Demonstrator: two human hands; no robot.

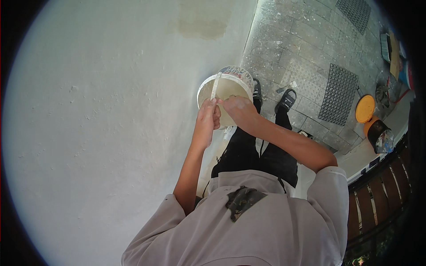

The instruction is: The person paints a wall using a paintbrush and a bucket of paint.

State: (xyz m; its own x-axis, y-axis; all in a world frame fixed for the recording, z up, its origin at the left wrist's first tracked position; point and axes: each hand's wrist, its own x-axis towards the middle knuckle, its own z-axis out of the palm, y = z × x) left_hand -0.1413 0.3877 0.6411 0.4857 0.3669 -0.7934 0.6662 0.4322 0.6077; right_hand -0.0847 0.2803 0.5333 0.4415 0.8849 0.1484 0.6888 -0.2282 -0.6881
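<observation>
A white plastic bucket (248, 79) with a smeared, coloured outer side is below my hands, close to the wall. My left hand (207, 116) is closed around the lower end of a narrow, whitish flat strip (216, 85). The strip reaches across the bucket's mouth to its far rim; whether it is a scraper seen edge-on I cannot tell. Over the right part of the mouth, my right hand (242, 110) has its fingers curled down beside the left fingertips. Pale residue marks its back. What it grips, if anything, is hidden.
A pale plastered wall (111, 111) fills the left side, with a damp tan patch (204, 17) above. The grey paved floor (270, 48) has white splatters, a small scraper-like tool (287, 86) and dark textured mats (338, 94). Farther right are an orange container (372, 126) and its round lid (364, 108).
</observation>
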